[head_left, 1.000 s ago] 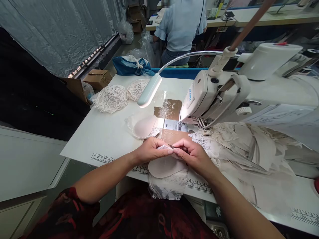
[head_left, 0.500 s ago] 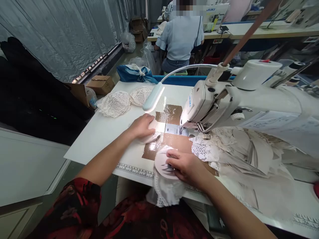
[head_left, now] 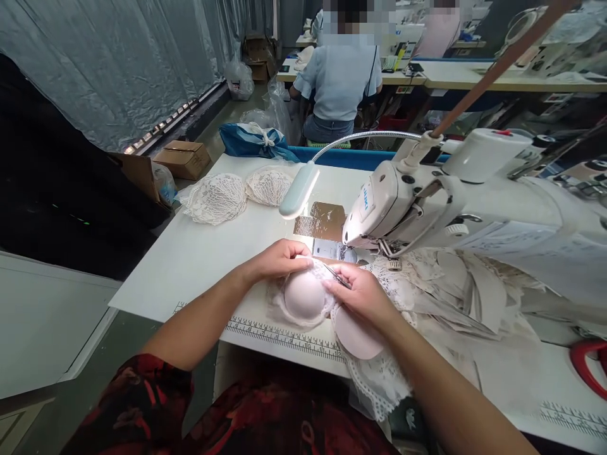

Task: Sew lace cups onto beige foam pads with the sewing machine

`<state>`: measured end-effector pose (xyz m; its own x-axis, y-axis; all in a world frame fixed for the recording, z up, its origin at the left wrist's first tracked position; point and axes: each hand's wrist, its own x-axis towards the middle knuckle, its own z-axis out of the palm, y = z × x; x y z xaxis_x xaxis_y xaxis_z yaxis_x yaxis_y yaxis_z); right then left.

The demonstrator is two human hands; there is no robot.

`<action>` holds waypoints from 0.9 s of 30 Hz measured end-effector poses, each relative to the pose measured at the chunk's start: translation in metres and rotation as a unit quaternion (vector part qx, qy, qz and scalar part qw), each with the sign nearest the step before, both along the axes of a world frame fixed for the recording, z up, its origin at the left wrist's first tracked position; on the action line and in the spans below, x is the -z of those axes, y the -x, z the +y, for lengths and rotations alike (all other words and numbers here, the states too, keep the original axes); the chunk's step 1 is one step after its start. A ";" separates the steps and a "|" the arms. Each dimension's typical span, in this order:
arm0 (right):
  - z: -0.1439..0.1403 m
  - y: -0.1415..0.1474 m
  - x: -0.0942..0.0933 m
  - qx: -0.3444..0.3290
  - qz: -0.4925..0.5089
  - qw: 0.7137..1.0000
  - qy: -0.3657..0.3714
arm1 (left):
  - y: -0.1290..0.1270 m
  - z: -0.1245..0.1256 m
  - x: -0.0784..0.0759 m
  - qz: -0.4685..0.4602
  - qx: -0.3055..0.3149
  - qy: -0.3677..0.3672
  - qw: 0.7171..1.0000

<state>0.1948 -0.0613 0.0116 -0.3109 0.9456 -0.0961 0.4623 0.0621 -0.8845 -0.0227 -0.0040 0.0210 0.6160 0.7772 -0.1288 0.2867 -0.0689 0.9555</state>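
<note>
A pale pink padded bra with white lace trim lies at the front of the sewing table, below the machine's needle area. My left hand pinches its upper lace edge between thumb and fingers. Closed around metal thread snips, my right hand sits at the lace between the two cups, with the snips' tips pointing toward my left hand. The second cup hangs below my right hand, and its lace drapes over the table's front edge.
The white sewing machine stands close on the right, with a lamp reaching over the table. Lace pieces are piled under its arm. Two lace cups lie at the back left. Red-handled scissors rest far right. A person sits ahead.
Both hands have come together at the bra. My left hand now lifts its lace edge, the right has moved up with the snips, and the cups have shifted toward the right.
</note>
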 end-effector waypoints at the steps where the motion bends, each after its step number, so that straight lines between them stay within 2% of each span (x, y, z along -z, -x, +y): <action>1: 0.001 0.003 0.002 0.006 -0.001 1.000 -0.004 | 0.000 0.000 0.000 0.003 0.005 -0.013 1.000; 5: -0.001 0.006 0.007 0.011 0.030 0.999 0.003 | -0.003 -0.004 0.002 -0.005 0.022 -0.083 0.996; 7: -0.002 0.005 0.008 -0.004 0.053 0.999 0.011 | -0.007 -0.005 0.004 0.004 0.031 -0.082 0.996; 10: -0.004 0.004 0.007 -0.020 0.075 0.997 0.013 | -0.014 -0.006 0.008 0.009 0.047 -0.037 0.998; 13: -0.003 -0.001 0.008 -0.007 0.095 0.995 0.034 | -0.016 -0.006 0.009 -0.013 0.065 0.028 0.997; 18: 0.000 -0.020 0.010 0.009 0.069 0.997 0.025 | -0.016 -0.006 0.003 -0.030 0.076 0.099 0.992; 22: 0.003 -0.027 0.003 -0.034 0.021 0.999 0.014 | -0.017 -0.007 0.002 -0.032 0.082 0.116 0.989; 27: 0.004 -0.021 0.000 -0.059 0.039 0.997 0.035 | -0.020 -0.007 0.009 -0.019 0.083 0.116 0.990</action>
